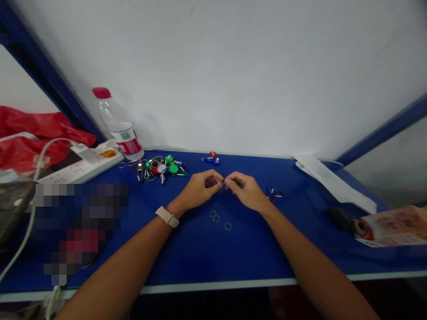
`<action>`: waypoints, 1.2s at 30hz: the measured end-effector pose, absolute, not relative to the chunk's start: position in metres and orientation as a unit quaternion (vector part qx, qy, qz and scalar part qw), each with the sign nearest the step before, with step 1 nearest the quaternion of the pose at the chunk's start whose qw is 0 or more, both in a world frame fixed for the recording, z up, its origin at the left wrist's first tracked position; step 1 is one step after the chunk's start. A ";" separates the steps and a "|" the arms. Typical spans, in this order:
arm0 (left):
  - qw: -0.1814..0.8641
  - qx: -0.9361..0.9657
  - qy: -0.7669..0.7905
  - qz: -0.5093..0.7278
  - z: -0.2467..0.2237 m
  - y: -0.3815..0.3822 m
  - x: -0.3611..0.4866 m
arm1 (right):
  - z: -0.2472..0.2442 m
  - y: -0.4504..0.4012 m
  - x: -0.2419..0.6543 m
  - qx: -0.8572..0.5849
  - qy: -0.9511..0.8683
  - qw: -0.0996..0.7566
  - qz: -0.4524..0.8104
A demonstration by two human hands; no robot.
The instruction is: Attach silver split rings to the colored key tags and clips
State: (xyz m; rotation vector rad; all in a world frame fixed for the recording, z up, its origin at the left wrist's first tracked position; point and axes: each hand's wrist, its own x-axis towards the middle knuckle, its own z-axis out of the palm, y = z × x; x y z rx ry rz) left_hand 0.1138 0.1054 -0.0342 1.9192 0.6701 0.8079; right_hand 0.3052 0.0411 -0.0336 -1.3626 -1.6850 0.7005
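My left hand (203, 186) and my right hand (243, 189) meet fingertip to fingertip above the middle of the blue table. Both are closed in a pinch. A small shiny metal piece (223, 182) shows between the fingertips; its exact kind is too small to make out, and the fingers hide most of it. Below the hands lie thin metal split rings (227, 226), two of them overlapping (216, 218). Just right of my right hand are blue and red carabiners (274, 194). Behind the hands sits a little group of red and blue badge reels (212, 158).
A pile of coloured reels and carabiners (162, 169) lies left of the hands, before a plastic bottle (125, 133). A power strip (80, 166) and red bag (43, 133) are farther left. At right are folded white paper (333, 182) and a printed packet (393, 226).
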 end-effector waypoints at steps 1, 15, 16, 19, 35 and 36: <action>0.465 0.774 0.276 0.329 -0.034 0.106 0.114 | -0.034 0.041 0.305 -0.544 -0.669 0.418 0.285; 0.390 0.745 0.360 0.403 -0.025 0.113 0.108 | -0.040 0.043 0.304 -0.540 -0.648 0.430 0.322; 0.373 0.748 0.368 0.407 -0.025 0.114 0.107 | -0.040 0.042 0.304 -0.545 -0.653 0.425 0.311; 0.326 0.742 0.400 0.428 -0.022 0.118 0.103 | -0.038 0.042 0.303 -0.554 -0.659 0.417 0.291; 0.301 0.714 0.439 0.455 -0.020 0.121 0.101 | -0.034 0.040 0.307 -0.537 -0.690 0.408 0.265; 0.295 0.710 0.443 0.462 -0.020 0.122 0.100 | -0.034 0.040 0.307 -0.535 -0.693 0.406 0.263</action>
